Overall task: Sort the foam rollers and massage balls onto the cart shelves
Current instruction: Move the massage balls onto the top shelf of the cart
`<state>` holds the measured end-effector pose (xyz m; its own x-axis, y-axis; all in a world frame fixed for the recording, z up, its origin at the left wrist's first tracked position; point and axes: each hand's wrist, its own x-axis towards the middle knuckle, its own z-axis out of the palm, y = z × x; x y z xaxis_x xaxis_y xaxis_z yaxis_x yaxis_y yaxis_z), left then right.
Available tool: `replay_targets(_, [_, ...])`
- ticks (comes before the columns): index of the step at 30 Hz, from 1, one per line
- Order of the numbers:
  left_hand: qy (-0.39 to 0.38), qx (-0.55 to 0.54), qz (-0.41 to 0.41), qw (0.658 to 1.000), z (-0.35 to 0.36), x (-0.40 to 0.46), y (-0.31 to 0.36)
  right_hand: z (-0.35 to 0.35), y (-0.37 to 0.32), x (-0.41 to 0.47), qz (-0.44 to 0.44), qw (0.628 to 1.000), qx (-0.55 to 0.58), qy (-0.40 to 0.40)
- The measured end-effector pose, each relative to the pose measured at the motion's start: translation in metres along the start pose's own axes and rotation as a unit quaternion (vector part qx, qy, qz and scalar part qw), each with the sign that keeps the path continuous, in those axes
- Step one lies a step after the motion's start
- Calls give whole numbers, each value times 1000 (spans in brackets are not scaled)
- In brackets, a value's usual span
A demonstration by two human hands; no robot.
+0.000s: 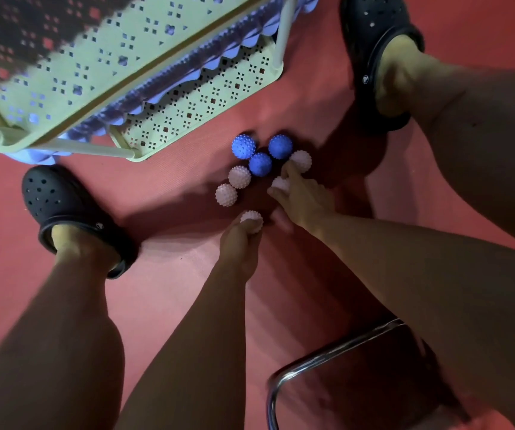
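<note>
Spiky massage balls (239,177), three blue, the rest pale pink.

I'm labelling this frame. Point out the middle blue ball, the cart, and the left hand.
Middle blue ball (260,164): head view, centre of its spiky top.
Cart (194,103): head view, perforated lower shelf.
Left hand (240,243): head view, back of the hand.

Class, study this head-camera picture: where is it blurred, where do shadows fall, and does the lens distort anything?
Head view: the cart is smeared by motion blur at upper left; the hands throw dark shadows on the red floor around the spiky balls; the wide-angle lens stretches the legs toward the edges; the chrome chair frame catches a bright glint.
</note>
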<state>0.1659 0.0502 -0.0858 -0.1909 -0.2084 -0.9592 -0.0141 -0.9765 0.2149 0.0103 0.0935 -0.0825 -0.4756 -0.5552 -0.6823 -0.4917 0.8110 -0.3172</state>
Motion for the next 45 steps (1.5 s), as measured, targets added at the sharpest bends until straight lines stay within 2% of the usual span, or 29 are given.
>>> replay_targets(3, [-19,3,-33,999,2,-6,4,-3,1,-2,20,999,29,-13])
replay_targets(6, [-23,-45,-38,998,6,-9,9,-2,4,-1,38,996,71,-31])
replay_targets(11, [45,-59,-37,997,16,-8,12,3,17,-6,69,961,266,-44])
replay_targets(13, [101,-44,2,994,16,-3,9,2,18,-11,67,936,341,-57])
replay_targets(15, [165,24,76,983,10,4,5,-4,13,-10,95,915,385,-69])
replay_targets(17, [227,136,159,951,3,8,1,-13,5,-7,154,887,424,-98])
replay_targets(19, [250,232,202,918,-1,7,3,-22,0,-2,205,857,459,-118])
replay_targets(20, [251,270,224,902,-1,4,7,-23,1,0,211,856,457,-114])
replay_targets(22, [252,330,270,869,-1,3,15,-23,6,4,200,880,425,-74])
replay_targets(26, [252,396,305,829,0,7,31,-21,12,7,184,901,392,33])
replay_targets(28, [236,419,329,813,-1,12,34,-25,15,9,167,935,304,70])
replay_targets(30, [237,449,332,795,-1,13,36,-26,22,15,143,952,259,72])
replay_targets(32, [233,471,322,788,-2,15,39,-24,28,20,119,956,265,42])
replay_targets(34, [212,479,287,802,-6,21,37,-21,31,27,102,957,271,2])
replay_targets(36, [209,436,223,846,-7,24,31,-19,28,30,112,940,320,-26])
replay_targets(39, [204,254,159,932,-3,12,25,-14,20,32,145,908,390,-42])
replay_targets(41, [183,171,116,961,0,3,22,-16,14,31,159,894,415,-50])
replay_targets(43, [126,113,50,984,-2,-7,22,-21,9,27,189,875,441,-71])
replay_targets(45, [40,76,-3,996,-4,-21,25,-28,8,18,192,875,433,-97])
